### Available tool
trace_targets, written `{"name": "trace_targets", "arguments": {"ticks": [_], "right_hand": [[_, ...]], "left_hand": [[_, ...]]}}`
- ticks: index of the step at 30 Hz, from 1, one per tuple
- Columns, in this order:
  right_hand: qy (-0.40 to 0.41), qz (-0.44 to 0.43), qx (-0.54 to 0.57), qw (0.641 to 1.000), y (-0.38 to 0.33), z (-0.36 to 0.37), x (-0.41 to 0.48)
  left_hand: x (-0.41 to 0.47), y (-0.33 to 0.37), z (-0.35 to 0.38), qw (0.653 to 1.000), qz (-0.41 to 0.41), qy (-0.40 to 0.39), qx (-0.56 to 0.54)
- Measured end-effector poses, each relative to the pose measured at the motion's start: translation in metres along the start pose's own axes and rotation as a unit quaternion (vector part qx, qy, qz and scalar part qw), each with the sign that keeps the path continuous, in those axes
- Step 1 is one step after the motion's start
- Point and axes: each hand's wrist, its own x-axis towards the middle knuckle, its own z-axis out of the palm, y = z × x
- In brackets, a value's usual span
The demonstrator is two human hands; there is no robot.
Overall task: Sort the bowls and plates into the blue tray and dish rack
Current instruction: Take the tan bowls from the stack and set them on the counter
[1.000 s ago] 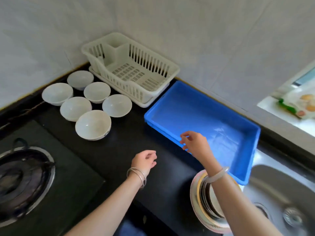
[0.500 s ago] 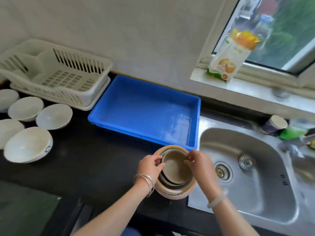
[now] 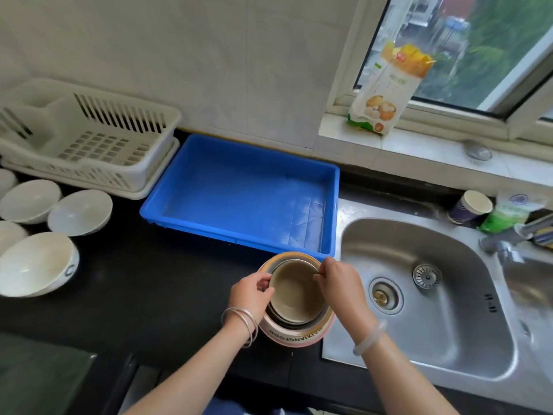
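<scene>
Hands on a stack of dishes

Both hands are at a round stack of dishes (image 3: pixel 296 298) on the black counter (image 3: pixel 155 295). The stack sits right at the near edge of the blue tray (image 3: pixel 239 202), and next to the metal sink (image 3: pixel 425 295).

The left hand (image 3: pixel 250 295) is curled on the left rim of the top dish. Its fingers pinch the edge. The right hand (image 3: pixel 341 284) is curled on the right rim and its fingertips pinch that edge too. The top dish is brown inside. Under it are thin metal rims, and the lowest dish is pink and cream with letters on its side. I cannot tell if the top dish is lifted off the others or sits on them.

The blue tray has nothing in it. The white dish rack (image 3: pixel 86 142) stands just left of the tray, against the wall, and it has nothing in it too.

White bowls (image 3: pixel 79 212) sit in a group on the counter at the far left, in front of the rack. They are well apart from the hands.
</scene>
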Motion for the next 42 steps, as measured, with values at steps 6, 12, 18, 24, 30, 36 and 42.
{"name": "trace_targets", "arguments": {"ticks": [6, 12, 18, 24, 30, 36, 42], "right_hand": [[-0.054, -0.011, 0.021, 0.998, 0.003, -0.013, 0.003], [-0.081, -0.001, 0.106, 0.991, 0.014, -0.029, 0.003], [-0.068, 0.036, 0.203, 0.976, 0.029, -0.040, -0.001], [-0.048, 0.041, 0.253, 0.965, 0.027, -0.056, -0.002], [-0.043, 0.007, 0.287, 0.957, -0.007, -0.073, 0.012], [-0.077, -0.020, 0.315, 0.946, -0.075, -0.048, 0.037], [-0.117, -0.037, 0.325, 0.938, -0.168, 0.010, 0.060]], "left_hand": [[0.000, -0.002, -0.002, 0.997, -0.021, -0.009, -0.070], [0.000, 0.000, -0.001, 0.997, -0.020, -0.003, -0.069], [0.002, 0.005, 0.003, 0.999, -0.034, -0.001, -0.037], [0.005, 0.010, -0.012, 0.992, -0.054, 0.016, -0.111], [0.007, 0.002, -0.059, 0.984, -0.055, 0.049, -0.164], [0.008, -0.041, -0.116, 0.952, -0.129, 0.128, -0.247], [0.005, -0.110, -0.172, 0.890, -0.205, 0.226, -0.338]]}}
